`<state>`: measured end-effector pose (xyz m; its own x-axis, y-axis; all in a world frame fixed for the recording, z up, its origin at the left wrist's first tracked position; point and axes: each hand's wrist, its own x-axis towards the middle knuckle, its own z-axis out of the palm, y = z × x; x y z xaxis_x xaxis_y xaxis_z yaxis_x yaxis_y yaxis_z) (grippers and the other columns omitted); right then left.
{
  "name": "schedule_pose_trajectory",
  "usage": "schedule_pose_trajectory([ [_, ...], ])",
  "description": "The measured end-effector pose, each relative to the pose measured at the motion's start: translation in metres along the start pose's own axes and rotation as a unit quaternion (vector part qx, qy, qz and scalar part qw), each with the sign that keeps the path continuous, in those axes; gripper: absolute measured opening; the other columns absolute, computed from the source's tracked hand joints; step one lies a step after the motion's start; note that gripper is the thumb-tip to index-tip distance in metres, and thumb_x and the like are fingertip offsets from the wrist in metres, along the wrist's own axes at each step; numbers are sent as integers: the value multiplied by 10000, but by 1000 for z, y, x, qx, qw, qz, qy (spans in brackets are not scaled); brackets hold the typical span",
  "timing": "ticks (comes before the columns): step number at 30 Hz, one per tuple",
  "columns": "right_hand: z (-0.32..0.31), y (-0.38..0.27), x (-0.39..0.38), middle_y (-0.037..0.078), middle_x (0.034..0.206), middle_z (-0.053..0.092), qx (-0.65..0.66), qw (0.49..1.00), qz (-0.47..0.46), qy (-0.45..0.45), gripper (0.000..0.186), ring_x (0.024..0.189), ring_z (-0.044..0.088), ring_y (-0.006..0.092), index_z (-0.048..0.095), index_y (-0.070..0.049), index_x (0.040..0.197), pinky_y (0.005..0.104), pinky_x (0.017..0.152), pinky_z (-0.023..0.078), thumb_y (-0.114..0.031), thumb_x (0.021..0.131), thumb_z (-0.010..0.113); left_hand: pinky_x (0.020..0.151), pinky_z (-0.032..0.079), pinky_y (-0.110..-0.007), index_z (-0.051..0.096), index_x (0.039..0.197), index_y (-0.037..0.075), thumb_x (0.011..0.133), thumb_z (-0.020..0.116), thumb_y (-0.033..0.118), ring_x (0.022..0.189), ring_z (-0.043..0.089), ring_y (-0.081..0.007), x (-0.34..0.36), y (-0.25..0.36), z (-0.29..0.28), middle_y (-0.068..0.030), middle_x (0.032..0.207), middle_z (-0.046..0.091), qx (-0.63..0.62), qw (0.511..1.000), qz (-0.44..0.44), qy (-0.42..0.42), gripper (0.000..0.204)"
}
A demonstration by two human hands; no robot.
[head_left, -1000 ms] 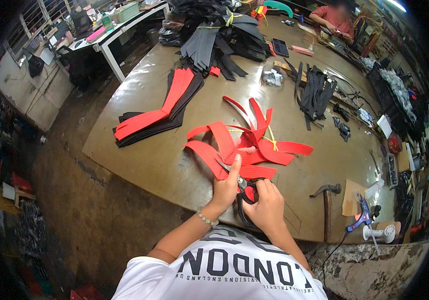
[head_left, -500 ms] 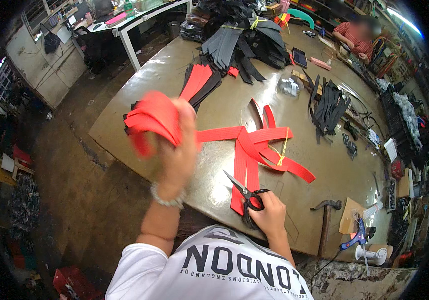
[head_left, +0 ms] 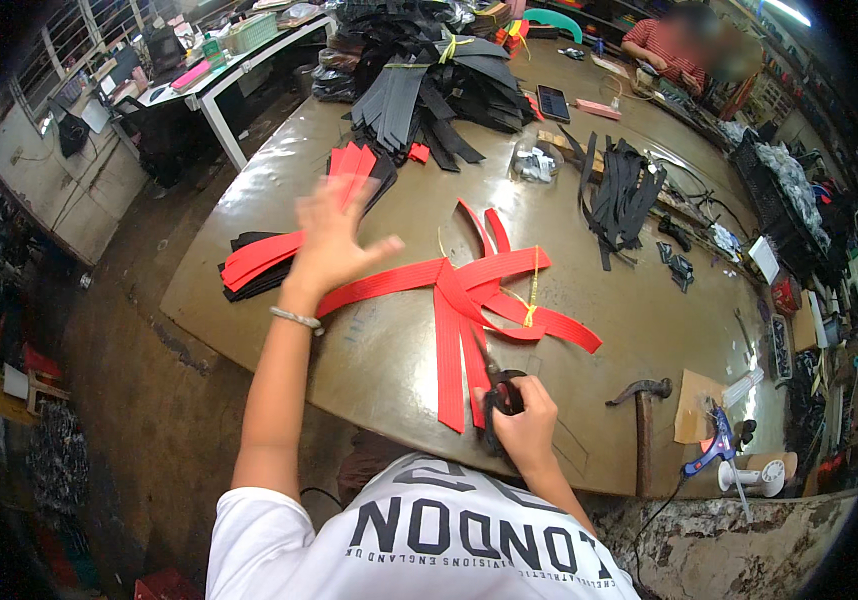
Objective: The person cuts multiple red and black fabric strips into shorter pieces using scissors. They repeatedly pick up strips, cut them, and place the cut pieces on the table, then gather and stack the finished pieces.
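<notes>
Since half a second ago, the stack of red straps (head_left: 267,256) has gone from a curled, lifted bunch to lying flat, and the left hand (head_left: 334,240) has opened out above it; my whole view has also swung a little. The broad worktable (head_left: 374,370) fills most of what I see, with a mound of grey-black strips (head_left: 399,100) on its far part. Nearer me, the loose red straps (head_left: 461,285) sprawl across one another at the middle, one running left toward the left wrist; I can't tell whether it touches. The flat red stack lies left of them, on top of black strips (head_left: 249,287), its middle hidden by the left hand. I see a hammer (head_left: 644,430) to the right, well apart from both hands.

On the left hand, the fingers are blurred but spread wide, thumb out to the right, gripping nothing; I can't tell whether they brush the stack. The right hand (head_left: 529,420) is curled around the handles of the scissors (head_left: 495,377), at the lower right of the loose straps, with the blades over or against one strap; blur hides how far they part. A thin yellow tie (head_left: 530,315) sits among the loose straps, beyond the right fingers.
</notes>
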<state>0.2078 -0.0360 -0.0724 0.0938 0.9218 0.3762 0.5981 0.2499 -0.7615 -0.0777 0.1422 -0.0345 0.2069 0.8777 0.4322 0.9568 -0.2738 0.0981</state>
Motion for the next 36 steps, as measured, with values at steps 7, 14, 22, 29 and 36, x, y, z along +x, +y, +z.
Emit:
schedule_pose_trajectory([
  [7,-5,10,-3,74,656,528,48,995,76,33,337,557,488,152,578,9,754,300,506,397,-225,736,820,891,435,-427,584,1211,91,673,821,336,918,629,-272,29,75,11,-146,922,649,-180,923,179,-291,638],
  [14,-9,7,0,82,673,510,69,992,92,61,326,569,481,162,572,5,775,314,512,388,-228,761,799,643,463,-248,684,898,-47,924,646,329,714,544,-50,-2,66,26,26,783,635,-595,778,-156,-127,379],
  [22,-17,-26,10,173,976,563,-53,986,120,-100,594,880,601,351,523,15,1034,435,748,483,-459,756,751,826,481,-253,641,1071,-43,876,708,187,919,599,-88,-45,94,32,-63,1049,664,-621,745,-197,-144,310],
  [29,-27,-35,7,172,1024,565,-113,973,153,-131,636,948,593,350,533,17,1030,448,781,486,-522,757,730,891,500,-313,528,1227,-37,933,595,113,1021,619,-166,-62,126,22,-116,1157,621,-774,582,-250,6,337],
  [36,-23,-28,-1,176,970,536,-155,972,118,-131,638,927,573,377,514,22,980,462,759,480,-545,764,710,985,465,-359,502,1193,7,971,536,124,1136,569,-194,-81,166,3,-108,1215,577,-889,381,-250,43,253],
])
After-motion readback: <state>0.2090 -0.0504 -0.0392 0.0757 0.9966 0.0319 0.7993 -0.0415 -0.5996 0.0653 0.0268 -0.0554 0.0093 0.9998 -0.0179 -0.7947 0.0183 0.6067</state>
